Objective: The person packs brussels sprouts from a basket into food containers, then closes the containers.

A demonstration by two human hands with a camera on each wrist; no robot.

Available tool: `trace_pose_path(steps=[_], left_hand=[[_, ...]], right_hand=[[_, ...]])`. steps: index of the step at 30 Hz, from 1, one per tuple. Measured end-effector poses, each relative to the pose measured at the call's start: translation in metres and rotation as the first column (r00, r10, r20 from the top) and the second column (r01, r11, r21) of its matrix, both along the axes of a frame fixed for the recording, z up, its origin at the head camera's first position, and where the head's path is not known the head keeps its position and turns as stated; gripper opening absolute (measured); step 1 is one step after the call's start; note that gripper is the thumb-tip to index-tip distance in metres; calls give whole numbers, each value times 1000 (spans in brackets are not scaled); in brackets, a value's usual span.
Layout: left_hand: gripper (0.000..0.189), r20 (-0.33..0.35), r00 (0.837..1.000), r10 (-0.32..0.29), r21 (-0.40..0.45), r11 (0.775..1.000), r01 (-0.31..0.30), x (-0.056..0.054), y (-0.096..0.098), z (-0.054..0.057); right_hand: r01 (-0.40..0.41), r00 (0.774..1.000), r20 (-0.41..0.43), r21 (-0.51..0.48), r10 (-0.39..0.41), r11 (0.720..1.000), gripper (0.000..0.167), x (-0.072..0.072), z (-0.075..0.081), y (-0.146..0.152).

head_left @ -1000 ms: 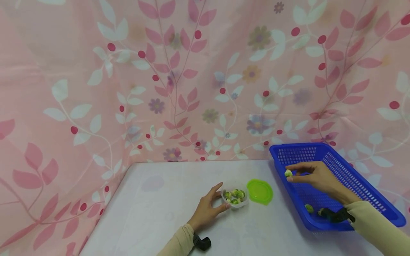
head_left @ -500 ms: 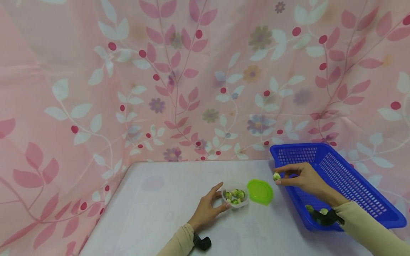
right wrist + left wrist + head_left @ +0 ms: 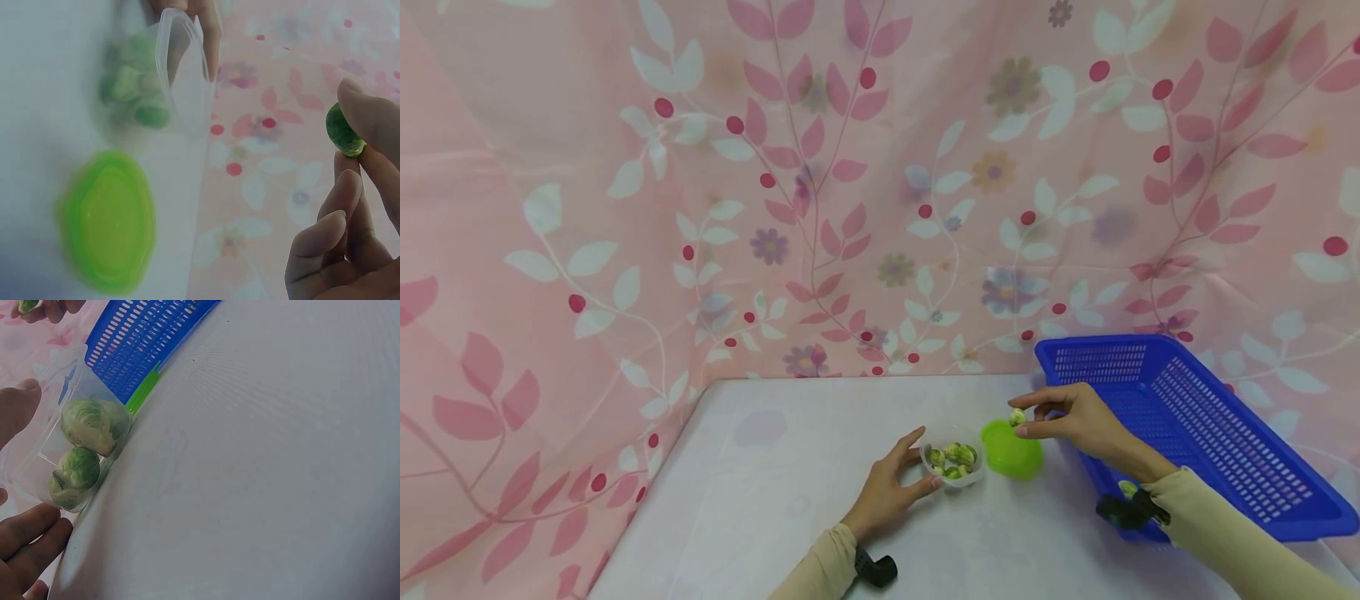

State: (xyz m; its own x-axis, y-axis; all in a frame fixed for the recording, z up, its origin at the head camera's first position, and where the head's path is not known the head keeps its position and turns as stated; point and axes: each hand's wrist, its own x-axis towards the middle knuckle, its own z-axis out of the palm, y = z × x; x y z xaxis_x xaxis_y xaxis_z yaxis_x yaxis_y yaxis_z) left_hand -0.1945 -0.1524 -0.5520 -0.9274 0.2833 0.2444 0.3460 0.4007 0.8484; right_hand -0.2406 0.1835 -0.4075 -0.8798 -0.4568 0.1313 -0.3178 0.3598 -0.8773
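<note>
My left hand [image 3: 887,493] holds a small clear plastic container [image 3: 977,479] at its side, thumb and fingers spread around it on the table. Inside lie several Brussels sprouts [image 3: 952,457]; through its wall the left wrist view shows some of the sprouts [image 3: 78,469] close up. Between thumb and fingertips, my right hand [image 3: 1075,421] pinches one Brussels sprout [image 3: 342,131]. That hand is raised over the bright green lid [image 3: 1011,457], which lies flat just right of the container.
A blue perforated basket [image 3: 1206,417] stands at the table's right side. One sprout [image 3: 1127,487] shows inside it, partly hidden by the right wrist's black camera [image 3: 1123,511]. The white table [image 3: 760,492] ends at a pink flowered curtain [image 3: 850,208] behind.
The right hand has carried its pinched sprout leftward, from above the basket to over the green lid. My left hand stays at the container.
</note>
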Motion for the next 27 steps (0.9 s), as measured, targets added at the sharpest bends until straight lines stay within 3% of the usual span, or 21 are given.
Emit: trace_pose_path(steps=[11,17,27], left_hand=[[82,-7,1000,-7,11,1000,7,-1,1,1],[81,-12,1000,-9,15,1000,9,0,1,0],[81,8,1000,-3,10,1000,3,1,0,1]], right_hand=[[-6,999,-36,-59,4,998,33,-2,-13,-25],[-8,999,-42,-45,6,999,34,-5,-19,-41],[80,996,-37,5,-80,997,33,-3,-29,-70]])
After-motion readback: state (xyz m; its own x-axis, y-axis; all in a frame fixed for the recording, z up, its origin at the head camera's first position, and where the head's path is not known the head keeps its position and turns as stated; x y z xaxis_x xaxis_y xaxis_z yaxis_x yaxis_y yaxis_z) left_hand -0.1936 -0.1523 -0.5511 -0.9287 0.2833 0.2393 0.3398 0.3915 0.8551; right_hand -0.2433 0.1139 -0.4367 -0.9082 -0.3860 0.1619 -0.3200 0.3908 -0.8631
